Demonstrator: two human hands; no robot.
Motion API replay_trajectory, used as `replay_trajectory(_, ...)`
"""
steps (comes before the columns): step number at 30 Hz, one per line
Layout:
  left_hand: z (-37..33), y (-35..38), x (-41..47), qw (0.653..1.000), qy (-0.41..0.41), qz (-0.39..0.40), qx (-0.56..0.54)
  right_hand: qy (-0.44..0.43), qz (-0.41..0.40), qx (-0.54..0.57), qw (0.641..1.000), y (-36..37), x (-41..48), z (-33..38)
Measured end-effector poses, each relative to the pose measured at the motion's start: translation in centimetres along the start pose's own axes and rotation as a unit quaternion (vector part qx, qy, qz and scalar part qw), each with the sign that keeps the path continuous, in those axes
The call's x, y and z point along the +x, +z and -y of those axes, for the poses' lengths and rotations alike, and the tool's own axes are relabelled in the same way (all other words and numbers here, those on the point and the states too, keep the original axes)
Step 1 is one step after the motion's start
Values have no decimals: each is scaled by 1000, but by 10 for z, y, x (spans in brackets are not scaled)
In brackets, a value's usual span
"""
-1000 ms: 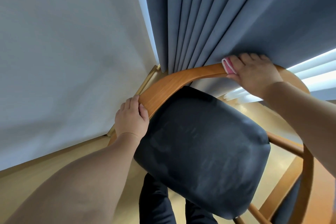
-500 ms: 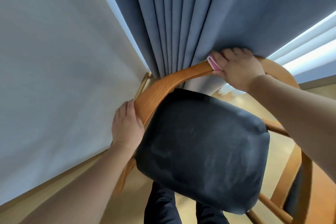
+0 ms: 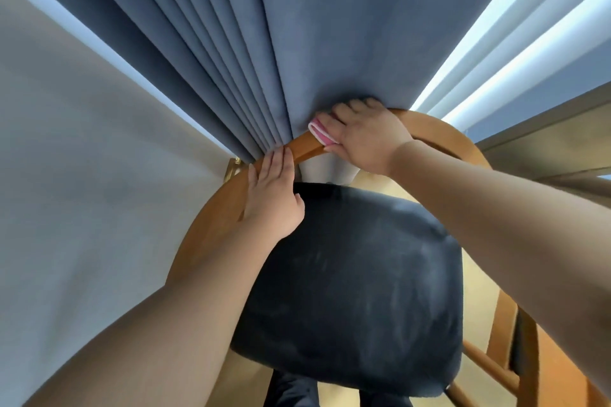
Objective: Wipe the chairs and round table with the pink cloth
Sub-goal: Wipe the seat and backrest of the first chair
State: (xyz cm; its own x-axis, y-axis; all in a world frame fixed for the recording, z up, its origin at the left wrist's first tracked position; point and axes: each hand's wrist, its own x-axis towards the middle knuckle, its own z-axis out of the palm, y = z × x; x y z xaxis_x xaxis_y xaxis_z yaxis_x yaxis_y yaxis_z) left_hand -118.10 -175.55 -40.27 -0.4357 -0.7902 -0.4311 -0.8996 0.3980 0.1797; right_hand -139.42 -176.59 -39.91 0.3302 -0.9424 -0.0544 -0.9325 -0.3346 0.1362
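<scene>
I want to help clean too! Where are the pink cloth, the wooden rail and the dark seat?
pink cloth point(image 3: 321, 133), head view, its folded pink-and-white edge.
wooden rail point(image 3: 302, 149), head view, bare stretch left of the cloth.
dark seat point(image 3: 357, 291), head view, cushion's middle.

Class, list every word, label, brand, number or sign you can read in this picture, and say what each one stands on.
None. No readable text shows on the pink cloth, the chair's wooden backrest, the dark seat cushion, the blue curtain or the wall.
</scene>
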Motion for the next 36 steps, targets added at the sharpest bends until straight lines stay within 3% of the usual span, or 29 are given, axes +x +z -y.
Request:
replay_trajectory(17, 3, -8, 1, 998, -10, 62, 24, 76, -32, 78, 993, 4, -40, -34)
replay_trajectory(36, 1, -2, 3, 998, -18, 45, 45, 192, -74, 170, 964, 22, -115, -56)
